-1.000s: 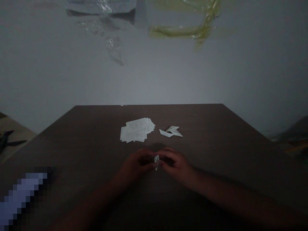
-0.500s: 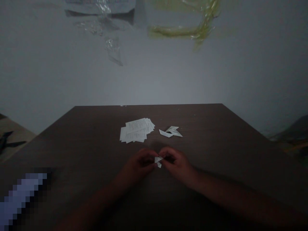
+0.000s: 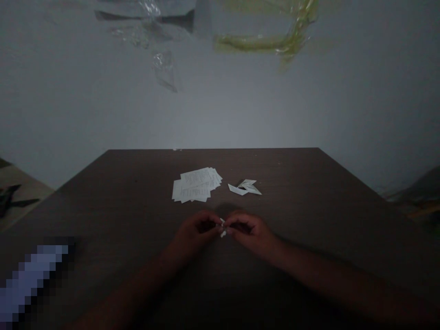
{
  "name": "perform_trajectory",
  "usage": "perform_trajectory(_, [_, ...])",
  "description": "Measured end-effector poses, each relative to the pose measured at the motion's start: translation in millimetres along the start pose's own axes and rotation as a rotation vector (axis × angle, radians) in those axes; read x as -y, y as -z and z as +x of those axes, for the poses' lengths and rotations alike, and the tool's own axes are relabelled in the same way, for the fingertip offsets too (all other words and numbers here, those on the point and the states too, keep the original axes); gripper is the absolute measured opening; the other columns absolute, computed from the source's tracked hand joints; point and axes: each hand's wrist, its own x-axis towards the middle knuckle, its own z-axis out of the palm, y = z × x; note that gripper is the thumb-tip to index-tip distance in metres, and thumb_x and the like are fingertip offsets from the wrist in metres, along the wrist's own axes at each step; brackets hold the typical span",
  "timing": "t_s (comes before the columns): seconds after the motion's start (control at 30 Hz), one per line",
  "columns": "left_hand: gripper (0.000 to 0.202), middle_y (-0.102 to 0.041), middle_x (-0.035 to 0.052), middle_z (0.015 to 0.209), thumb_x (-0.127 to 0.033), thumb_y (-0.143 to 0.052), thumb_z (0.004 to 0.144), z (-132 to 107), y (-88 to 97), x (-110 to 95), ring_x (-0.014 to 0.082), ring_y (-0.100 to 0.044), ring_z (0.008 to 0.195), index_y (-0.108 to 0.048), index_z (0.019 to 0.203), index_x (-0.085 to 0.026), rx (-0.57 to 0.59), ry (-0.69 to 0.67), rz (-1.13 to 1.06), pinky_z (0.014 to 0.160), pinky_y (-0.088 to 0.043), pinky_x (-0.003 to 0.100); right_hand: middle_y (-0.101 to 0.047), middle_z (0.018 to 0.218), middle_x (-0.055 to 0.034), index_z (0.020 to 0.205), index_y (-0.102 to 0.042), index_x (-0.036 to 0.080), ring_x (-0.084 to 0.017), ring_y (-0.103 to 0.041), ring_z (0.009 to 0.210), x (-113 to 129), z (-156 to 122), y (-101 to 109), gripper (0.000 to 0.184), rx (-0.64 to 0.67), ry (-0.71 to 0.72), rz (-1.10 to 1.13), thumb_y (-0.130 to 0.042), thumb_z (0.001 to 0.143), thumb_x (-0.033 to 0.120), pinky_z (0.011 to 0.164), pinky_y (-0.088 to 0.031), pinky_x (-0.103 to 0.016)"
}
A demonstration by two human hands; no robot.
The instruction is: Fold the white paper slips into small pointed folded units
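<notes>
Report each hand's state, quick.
Left hand: closed, pinching a small white paper piece.
Right hand: closed, pinching the same paper piece.

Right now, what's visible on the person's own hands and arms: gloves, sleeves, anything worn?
Left hand and right hand: both ungloved. Left forearm and right forearm: bare where visible, no sleeve. No watch or bracelet shows. Too dark to rule out rings or small markings.
</notes>
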Motion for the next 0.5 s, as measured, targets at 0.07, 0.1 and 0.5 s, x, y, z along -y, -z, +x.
perform_trajectory(0.07, [0.017,-0.078,0.0041,0.097,-0.038,-0.085,0.086,0.3,-1.4,0.0,0.0266,-0.073,0.099,-0.078,0.086,-0.023,-0.024,-0.053,0.058,0.092,-0.056,0.037,-0.08,0.105,-0.0038,0.106,-0.079,0.026,-0.023,-0.077,0.102,-0.2,-0.7,-2.9,0.028,0.002,-0.034,0.035,-0.091,0.094,0.048,0.096,-0.061,-0.039])
perform_trajectory(0.1, [0.016,-0.076,0.0033,0.095,-0.037,-0.084,0.086,0.2,-2.2,0.6,0.0255,-0.072,0.096,-0.077,0.086,-0.023,-0.034,-0.062,0.068,0.089,-0.055,0.036,-0.08,0.106,-0.0033,0.107,-0.078,0.026,-0.023,-0.077,0.102,-1.0,-1.0,-4.3,0.031,-0.007,-0.065,0.054,-0.094,0.091,0.047,0.096,-0.061,-0.038])
perform_trajectory(0.5, [0.024,-0.076,0.0017,0.089,-0.043,-0.086,0.085,-4.2,-5.3,-3.7,0.0256,-0.073,0.091,-0.074,0.087,-0.023,-0.049,0.031,0.015,0.086,-0.058,0.037,-0.074,0.099,0.0001,0.104,-0.068,0.026,-0.021,-0.072,0.096,-3.5,0.4,-7.4,0.037,0.061,-0.218,0.14,-0.096,0.087,0.044,0.089,-0.057,-0.036])
